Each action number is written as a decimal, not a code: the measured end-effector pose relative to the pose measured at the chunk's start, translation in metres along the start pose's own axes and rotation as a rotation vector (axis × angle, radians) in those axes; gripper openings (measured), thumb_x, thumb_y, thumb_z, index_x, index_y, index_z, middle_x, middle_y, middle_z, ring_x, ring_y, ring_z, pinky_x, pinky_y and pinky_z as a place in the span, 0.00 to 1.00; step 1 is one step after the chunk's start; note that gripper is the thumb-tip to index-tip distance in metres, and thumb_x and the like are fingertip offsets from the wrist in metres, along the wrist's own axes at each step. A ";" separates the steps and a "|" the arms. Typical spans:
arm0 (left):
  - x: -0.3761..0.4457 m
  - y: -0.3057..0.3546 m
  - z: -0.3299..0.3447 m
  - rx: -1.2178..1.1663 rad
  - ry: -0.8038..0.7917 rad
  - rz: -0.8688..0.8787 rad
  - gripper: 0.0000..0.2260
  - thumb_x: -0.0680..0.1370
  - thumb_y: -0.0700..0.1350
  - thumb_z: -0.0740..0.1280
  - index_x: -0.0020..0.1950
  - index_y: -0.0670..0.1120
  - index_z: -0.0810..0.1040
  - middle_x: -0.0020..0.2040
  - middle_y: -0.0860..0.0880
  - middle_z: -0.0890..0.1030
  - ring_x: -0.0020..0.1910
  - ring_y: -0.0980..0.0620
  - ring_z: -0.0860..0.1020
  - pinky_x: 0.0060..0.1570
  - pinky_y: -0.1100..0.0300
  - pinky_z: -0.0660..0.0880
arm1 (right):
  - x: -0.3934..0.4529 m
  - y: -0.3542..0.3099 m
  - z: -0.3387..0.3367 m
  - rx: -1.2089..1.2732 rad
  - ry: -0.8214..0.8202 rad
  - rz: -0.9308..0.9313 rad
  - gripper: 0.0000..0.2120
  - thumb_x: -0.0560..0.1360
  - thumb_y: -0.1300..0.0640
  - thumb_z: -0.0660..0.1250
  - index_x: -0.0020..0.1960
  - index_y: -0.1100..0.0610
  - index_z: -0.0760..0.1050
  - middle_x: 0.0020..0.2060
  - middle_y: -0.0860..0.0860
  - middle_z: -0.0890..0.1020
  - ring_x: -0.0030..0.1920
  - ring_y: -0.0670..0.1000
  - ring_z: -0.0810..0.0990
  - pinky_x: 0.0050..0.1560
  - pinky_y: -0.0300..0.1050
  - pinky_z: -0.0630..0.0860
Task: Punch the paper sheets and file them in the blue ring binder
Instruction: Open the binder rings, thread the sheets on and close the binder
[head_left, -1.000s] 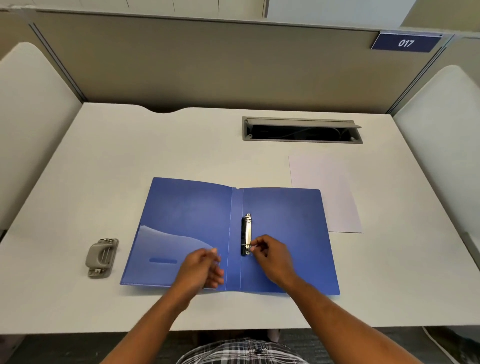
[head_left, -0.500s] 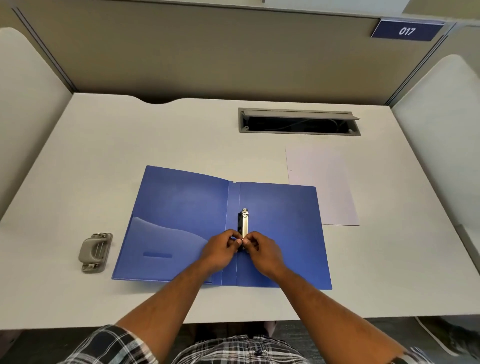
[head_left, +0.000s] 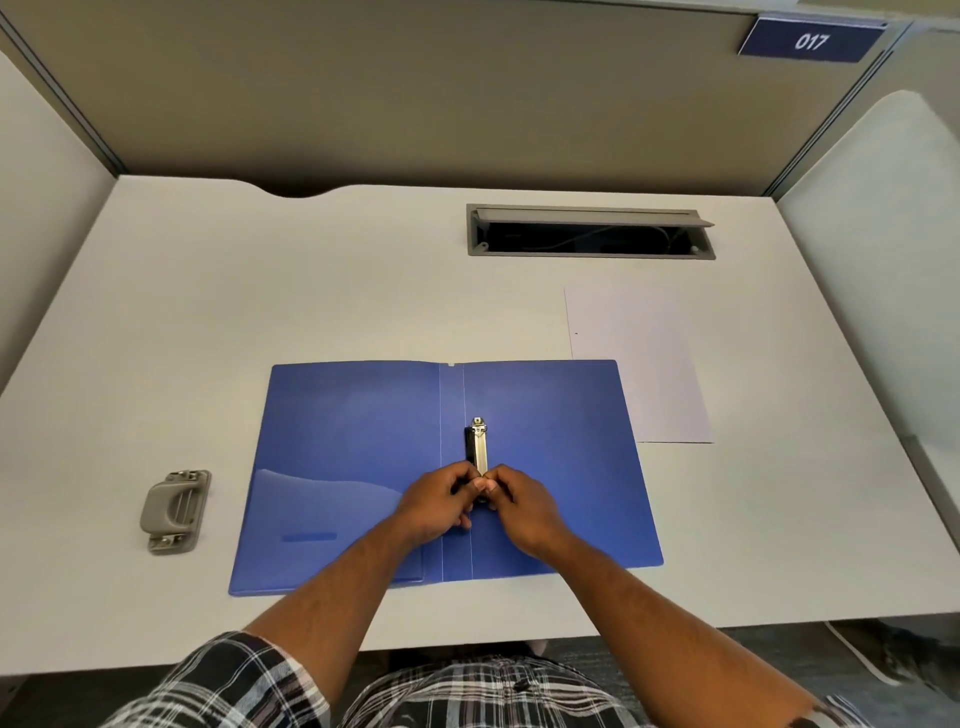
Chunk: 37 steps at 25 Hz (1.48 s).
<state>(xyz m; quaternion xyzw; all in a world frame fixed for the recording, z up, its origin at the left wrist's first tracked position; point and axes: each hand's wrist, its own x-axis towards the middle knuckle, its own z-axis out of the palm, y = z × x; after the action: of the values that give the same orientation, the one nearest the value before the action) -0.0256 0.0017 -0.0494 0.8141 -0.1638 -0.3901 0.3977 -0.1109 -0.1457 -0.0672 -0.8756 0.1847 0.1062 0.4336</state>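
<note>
Both hands had closed in, the left hand (head_left: 439, 499) joining the right hand (head_left: 519, 506) to pinch the binder (head_left: 545, 415) clasp (head_left: 478, 447), probably opening the rings, paper (head_left: 652, 374) still unpunched.

A white desk (head_left: 311, 291) stands inside beige partition walls (head_left: 415, 93). A grey cable hatch (head_left: 589, 231) is set into the desk's far right part, its lid tilted open, with cables inside. A blue plate (head_left: 810, 40) reading "017" sits on the partition's top right.
</note>
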 end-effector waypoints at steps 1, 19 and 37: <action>0.001 -0.001 0.000 -0.033 -0.004 -0.001 0.10 0.80 0.56 0.64 0.47 0.51 0.77 0.36 0.51 0.82 0.34 0.51 0.84 0.37 0.61 0.77 | 0.001 0.000 0.000 0.012 -0.008 0.002 0.12 0.84 0.47 0.59 0.51 0.52 0.77 0.43 0.47 0.82 0.44 0.49 0.80 0.47 0.51 0.78; -0.004 -0.009 -0.006 -0.305 -0.013 -0.018 0.04 0.80 0.45 0.67 0.54 0.48 0.76 0.37 0.40 0.82 0.37 0.41 0.85 0.39 0.55 0.83 | -0.007 0.005 -0.007 0.313 0.016 0.027 0.06 0.83 0.57 0.63 0.52 0.54 0.79 0.41 0.51 0.83 0.40 0.44 0.80 0.48 0.39 0.78; 0.001 0.018 -0.018 -0.172 0.263 0.001 0.08 0.79 0.40 0.66 0.57 0.48 0.74 0.32 0.44 0.78 0.28 0.51 0.79 0.34 0.52 0.78 | -0.005 -0.003 -0.032 0.408 0.092 0.137 0.08 0.78 0.66 0.66 0.52 0.56 0.80 0.38 0.53 0.86 0.39 0.48 0.85 0.40 0.37 0.79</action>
<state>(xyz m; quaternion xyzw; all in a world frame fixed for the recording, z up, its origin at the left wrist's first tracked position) -0.0108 -0.0009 -0.0288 0.8212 -0.0766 -0.2924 0.4840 -0.1134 -0.1689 -0.0440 -0.7590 0.2809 0.0559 0.5847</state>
